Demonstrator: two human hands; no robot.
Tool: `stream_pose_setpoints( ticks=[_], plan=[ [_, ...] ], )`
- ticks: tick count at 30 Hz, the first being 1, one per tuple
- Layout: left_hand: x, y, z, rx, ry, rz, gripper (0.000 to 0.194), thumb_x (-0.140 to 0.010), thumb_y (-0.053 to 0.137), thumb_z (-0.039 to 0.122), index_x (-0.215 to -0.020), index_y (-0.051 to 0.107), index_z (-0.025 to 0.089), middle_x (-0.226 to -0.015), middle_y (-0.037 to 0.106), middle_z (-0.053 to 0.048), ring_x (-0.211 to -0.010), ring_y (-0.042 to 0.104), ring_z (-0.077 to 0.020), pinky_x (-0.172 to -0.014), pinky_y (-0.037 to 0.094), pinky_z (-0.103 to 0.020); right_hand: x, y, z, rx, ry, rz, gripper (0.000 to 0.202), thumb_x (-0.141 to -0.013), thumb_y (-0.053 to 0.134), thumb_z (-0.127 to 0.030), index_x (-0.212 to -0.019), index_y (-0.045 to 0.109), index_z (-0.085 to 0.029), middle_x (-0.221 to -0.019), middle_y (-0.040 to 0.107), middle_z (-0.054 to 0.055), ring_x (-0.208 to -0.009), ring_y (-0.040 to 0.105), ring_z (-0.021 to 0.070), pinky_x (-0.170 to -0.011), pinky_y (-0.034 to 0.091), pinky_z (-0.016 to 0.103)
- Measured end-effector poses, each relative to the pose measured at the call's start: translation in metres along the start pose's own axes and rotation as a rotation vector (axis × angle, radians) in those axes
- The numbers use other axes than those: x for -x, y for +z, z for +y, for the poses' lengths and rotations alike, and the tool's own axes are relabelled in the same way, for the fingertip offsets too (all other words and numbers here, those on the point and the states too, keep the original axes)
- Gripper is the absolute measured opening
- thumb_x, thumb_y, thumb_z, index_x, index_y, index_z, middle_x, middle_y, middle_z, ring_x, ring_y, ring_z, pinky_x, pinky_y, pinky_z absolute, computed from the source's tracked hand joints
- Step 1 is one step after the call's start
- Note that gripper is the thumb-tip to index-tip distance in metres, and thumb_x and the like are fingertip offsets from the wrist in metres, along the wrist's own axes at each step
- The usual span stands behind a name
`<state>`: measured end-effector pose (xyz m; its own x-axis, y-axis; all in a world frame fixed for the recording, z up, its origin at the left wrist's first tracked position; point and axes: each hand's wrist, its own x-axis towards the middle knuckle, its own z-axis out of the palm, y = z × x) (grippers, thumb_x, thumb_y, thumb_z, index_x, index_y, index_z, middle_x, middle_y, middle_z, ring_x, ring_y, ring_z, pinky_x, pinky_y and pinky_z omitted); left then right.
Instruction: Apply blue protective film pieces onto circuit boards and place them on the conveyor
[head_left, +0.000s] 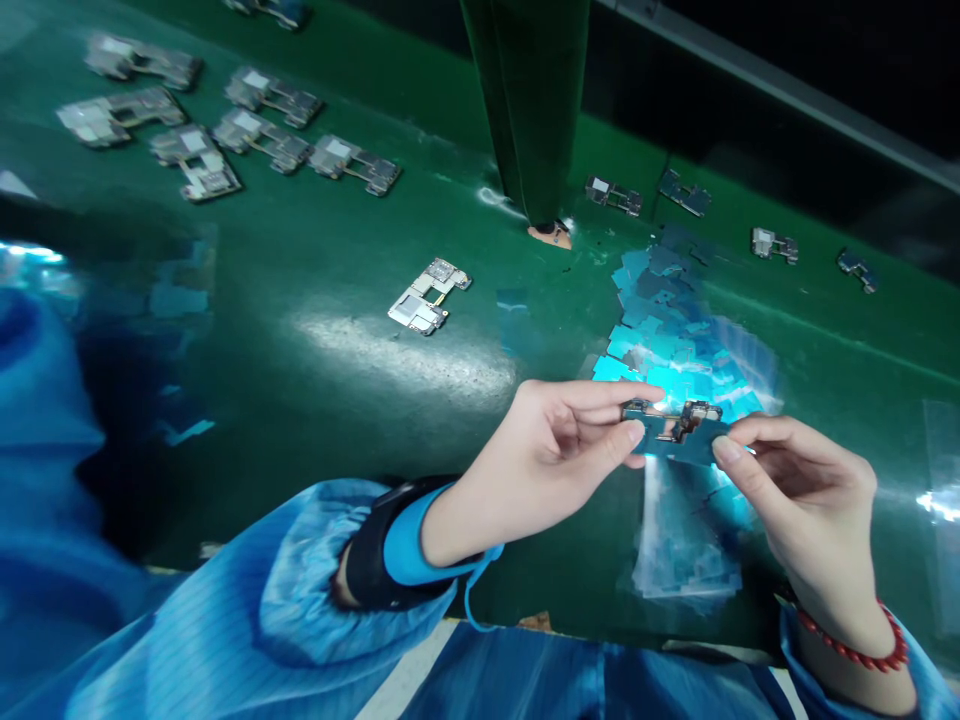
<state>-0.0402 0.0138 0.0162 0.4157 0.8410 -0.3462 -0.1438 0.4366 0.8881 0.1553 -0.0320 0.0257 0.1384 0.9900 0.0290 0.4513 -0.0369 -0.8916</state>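
Between my two hands is a small circuit board [679, 436] with a bluish flat face and a gap near its top edge. My left hand [574, 440] pinches its left end between thumb and fingers. The right end is gripped by the thumb and fingers of my right hand [806, 485]. Beneath and behind the held board lies a spread of blue, shiny thin pieces [675, 345]. Left of my hands, a lone circuit board [430, 297] rests on the green table surface [337, 270].
Several circuit boards [259, 140] lie at the back left. More boards [774, 245] sit in a row at the back right. A dark green post [532, 110] stands at the back middle. A blue sleeve [45, 480] is at the far left.
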Motion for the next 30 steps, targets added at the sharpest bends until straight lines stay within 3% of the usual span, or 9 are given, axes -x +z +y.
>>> stream_pose_setpoints(
  ticks=[10,15,22,30],
  plan=[
    [-0.0003,-0.0019,-0.0058,-0.091,0.066,0.008,0.028,-0.080,0.065,0.019,-0.106,0.071,0.011,-0.083,0.078,-0.005,-0.069,0.075,-0.0183,-0.066,0.062,-0.023,0.0011,0.0017,-0.0035,0.046,-0.058,-0.015,0.013,-0.079,0.068,-0.009,-0.076,0.064,-0.021,-0.069,0.064,-0.003,-0.059,0.059,0.0091,-0.054,0.048,0.018],
    [0.0012,-0.0012,-0.0017,-0.143,0.064,0.031,0.027,-0.080,0.065,0.017,-0.105,0.071,0.012,-0.076,0.078,-0.003,-0.068,0.074,-0.0177,-0.066,0.061,-0.022,0.0024,-0.0012,-0.0013,0.141,-0.141,-0.032,0.011,-0.081,0.068,-0.011,-0.081,0.063,-0.021,-0.073,0.064,-0.002,-0.065,0.059,0.0118,-0.063,0.048,0.024],
    [0.0018,-0.0014,-0.0029,-0.139,0.075,0.026,0.026,-0.080,0.065,0.016,-0.105,0.071,0.012,-0.082,0.078,-0.005,-0.068,0.074,-0.0170,-0.066,0.061,-0.022,0.0019,-0.0015,-0.0078,0.358,-0.282,-0.010,0.011,-0.085,0.063,-0.013,-0.080,0.060,-0.022,-0.070,0.064,-0.001,-0.060,0.058,0.0130,-0.059,0.047,0.026],
    [0.0021,-0.0015,-0.0001,-0.130,0.074,0.030,0.027,-0.079,0.066,0.017,-0.106,0.071,0.012,-0.083,0.078,-0.004,-0.068,0.074,-0.0176,-0.068,0.062,-0.024,0.0028,-0.0026,-0.0077,0.439,-0.379,0.046,0.012,-0.086,0.061,-0.008,-0.086,0.061,-0.020,-0.071,0.064,0.000,-0.058,0.059,0.0125,-0.059,0.046,0.026]
  ],
)
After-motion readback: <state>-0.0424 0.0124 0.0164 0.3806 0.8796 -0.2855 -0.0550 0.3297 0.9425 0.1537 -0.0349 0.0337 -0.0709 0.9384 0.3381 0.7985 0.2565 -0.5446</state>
